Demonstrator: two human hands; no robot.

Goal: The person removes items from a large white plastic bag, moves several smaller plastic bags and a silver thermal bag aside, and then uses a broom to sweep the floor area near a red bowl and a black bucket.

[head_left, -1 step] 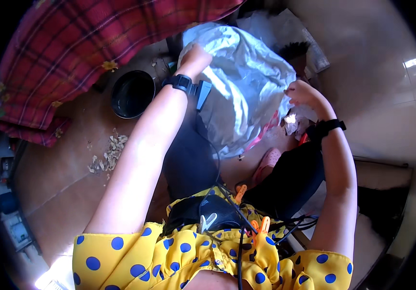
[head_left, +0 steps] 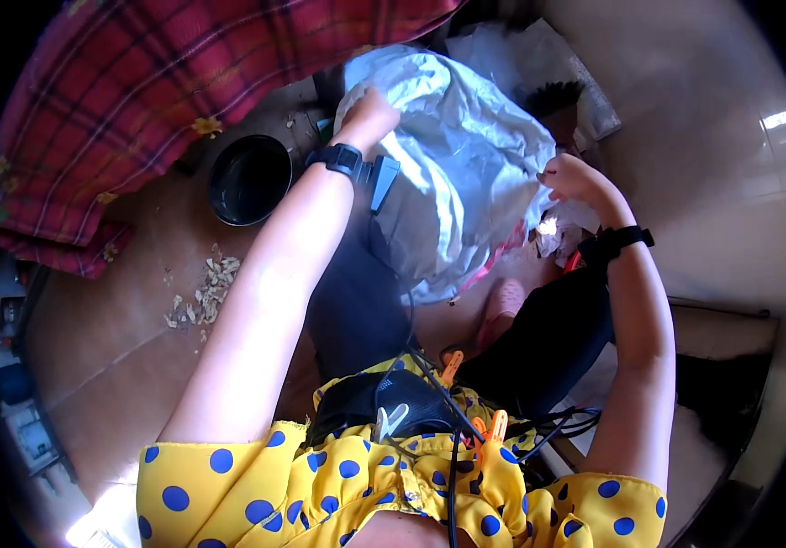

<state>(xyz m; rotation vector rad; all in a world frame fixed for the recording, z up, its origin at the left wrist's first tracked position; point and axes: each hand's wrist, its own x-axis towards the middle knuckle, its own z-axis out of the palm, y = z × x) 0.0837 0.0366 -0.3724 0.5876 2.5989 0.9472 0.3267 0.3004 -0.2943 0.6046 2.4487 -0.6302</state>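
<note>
A large, crumpled, silvery-white sack [head_left: 457,164] with a pinkish-red strip low on its side stands in front of my legs. My left hand [head_left: 372,117] is closed on its upper left rim. On the far right side, my right hand [head_left: 573,176] pinches the edge of the same sack, fingers curled in. The sack's mouth faces up between my hands, and I cannot make out what lies inside. Dark bands circle both wrists, and a grey-blue block [head_left: 384,181] sits beside the left one.
Left of my left forearm, a round black pan [head_left: 251,180] rests on the brown floor, near a scatter of pale chips [head_left: 215,288]. Red plaid cloth [head_left: 164,110] hangs at upper left. A pink shoe [head_left: 502,306] and crumpled wrappers [head_left: 553,236] are below my right hand.
The sack's folds and lower edge have shifted slightly. Both hands keep their hold in nearly the same places.
</note>
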